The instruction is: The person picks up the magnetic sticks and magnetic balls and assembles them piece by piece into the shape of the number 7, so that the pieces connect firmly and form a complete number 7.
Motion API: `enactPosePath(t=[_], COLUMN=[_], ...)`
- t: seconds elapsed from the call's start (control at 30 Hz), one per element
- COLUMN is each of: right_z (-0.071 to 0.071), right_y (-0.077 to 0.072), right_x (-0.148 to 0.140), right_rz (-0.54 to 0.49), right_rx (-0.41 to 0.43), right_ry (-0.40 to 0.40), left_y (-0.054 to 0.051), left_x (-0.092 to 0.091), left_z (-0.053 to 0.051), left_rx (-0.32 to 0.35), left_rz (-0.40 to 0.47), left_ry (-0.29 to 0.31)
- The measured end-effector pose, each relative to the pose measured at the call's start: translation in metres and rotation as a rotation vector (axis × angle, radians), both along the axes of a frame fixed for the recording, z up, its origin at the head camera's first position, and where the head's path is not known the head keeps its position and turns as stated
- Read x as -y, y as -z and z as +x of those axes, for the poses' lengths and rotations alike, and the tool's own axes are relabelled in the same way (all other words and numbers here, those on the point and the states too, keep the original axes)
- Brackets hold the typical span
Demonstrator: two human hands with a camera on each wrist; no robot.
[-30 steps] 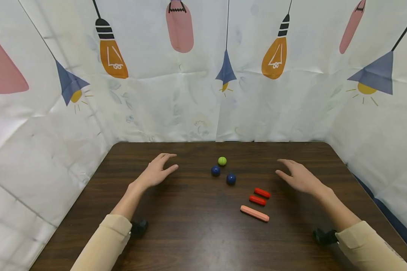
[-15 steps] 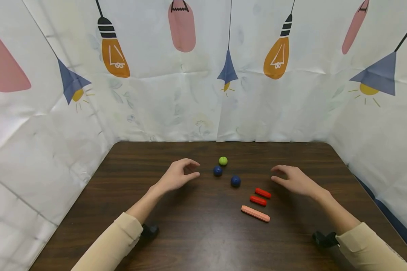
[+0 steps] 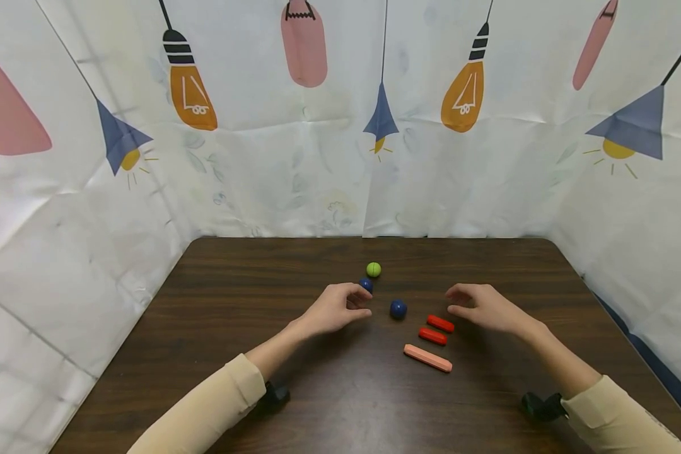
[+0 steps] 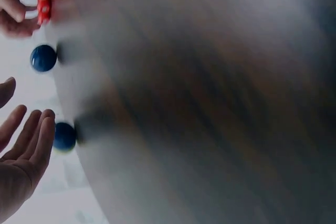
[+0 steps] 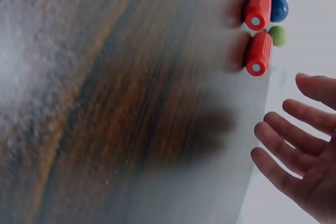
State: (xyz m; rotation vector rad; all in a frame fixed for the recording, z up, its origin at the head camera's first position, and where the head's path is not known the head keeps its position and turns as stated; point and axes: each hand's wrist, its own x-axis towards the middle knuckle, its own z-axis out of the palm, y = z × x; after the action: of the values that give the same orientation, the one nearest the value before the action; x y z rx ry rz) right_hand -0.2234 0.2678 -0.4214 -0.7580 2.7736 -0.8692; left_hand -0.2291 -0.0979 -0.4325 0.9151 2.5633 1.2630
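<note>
Left hand (image 3: 335, 309): fingers loosely bent, parted from thumb, nothing held. Right hand (image 3: 488, 307): likewise bent, thumb apart, nothing held. Near dark-blue ball (image 3: 398, 309) between hands; far dark-blue ball (image 3: 366, 284) partly hidden by left fingers, green ball (image 3: 373, 270) behind. Two red sticks (image 3: 441, 324), salmon stick (image 3: 428, 358) near right hand, on brown desk (image 3: 329, 403).

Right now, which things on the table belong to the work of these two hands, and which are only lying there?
Likely in the job:
two blue balls, near the left hand
two red sticks, near the right hand

Seemingly just lying there:
green ball, farther back
orange stick
</note>
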Motion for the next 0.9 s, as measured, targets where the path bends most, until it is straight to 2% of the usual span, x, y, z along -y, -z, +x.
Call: enactPosePath(t=[0.2, 0.47, 0.7, 0.9], right_z=[0.002, 0.002, 0.003, 0.003], right_y=[0.0, 0.004, 0.007, 0.008], right_x=[0.005, 0.007, 0.005, 0.006], right_rz=[-0.008, -0.005, -0.011, -0.018], right_rx=[0.032, 0.047, 0.055, 0.047], right_ry=[-0.028, -0.042, -0.038, -0.064], left_y=[0.002, 0.004, 0.004, 0.007], left_x=[-0.023, -0.051, -0.071, -0.078], left_z=[0.001, -0.005, -0.01, -0.013], left_rx=[0.006, -0.06, -0.042, -0.027], left_rz=[-0.046, -0.117, -0.195, -0.192], left_ry=[0.029, 0.055, 0.093, 0.154])
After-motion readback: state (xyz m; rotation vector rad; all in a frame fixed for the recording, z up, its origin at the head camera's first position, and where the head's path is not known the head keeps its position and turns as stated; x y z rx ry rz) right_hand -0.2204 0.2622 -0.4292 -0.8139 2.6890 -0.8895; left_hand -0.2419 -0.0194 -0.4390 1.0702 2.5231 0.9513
